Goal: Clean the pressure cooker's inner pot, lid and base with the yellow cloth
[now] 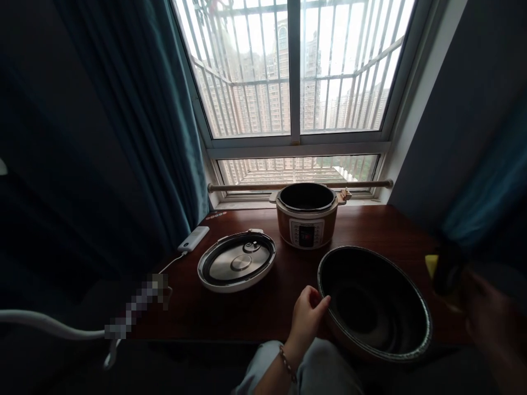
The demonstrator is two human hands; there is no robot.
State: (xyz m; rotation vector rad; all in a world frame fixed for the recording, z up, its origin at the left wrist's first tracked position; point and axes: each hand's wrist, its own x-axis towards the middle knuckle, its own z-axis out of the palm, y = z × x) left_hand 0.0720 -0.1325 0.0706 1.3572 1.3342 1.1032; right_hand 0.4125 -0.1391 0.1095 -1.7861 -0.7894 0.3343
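A large dark inner pot (370,307) from a cooker is tilted towards me at the table's front edge, its inside showing. My left hand (307,312) pinches its rim on the left side, thumb on top. Off to the right, apart from the pot, my right hand (489,304) is smeared by motion and in shadow. It grips a dark thing (448,269) with a yellow part, too blurred to name. Behind the pot stands the electric cooker body (307,219), open at the top, with a control panel on its front.
The cooker's lid (236,260) lies underside up on the brown table (288,285), left of the pot. A white power bank (195,240) with a cable rests by the blue curtain (164,137). Behind the table is a barred window (294,82). My knees are under the front edge.
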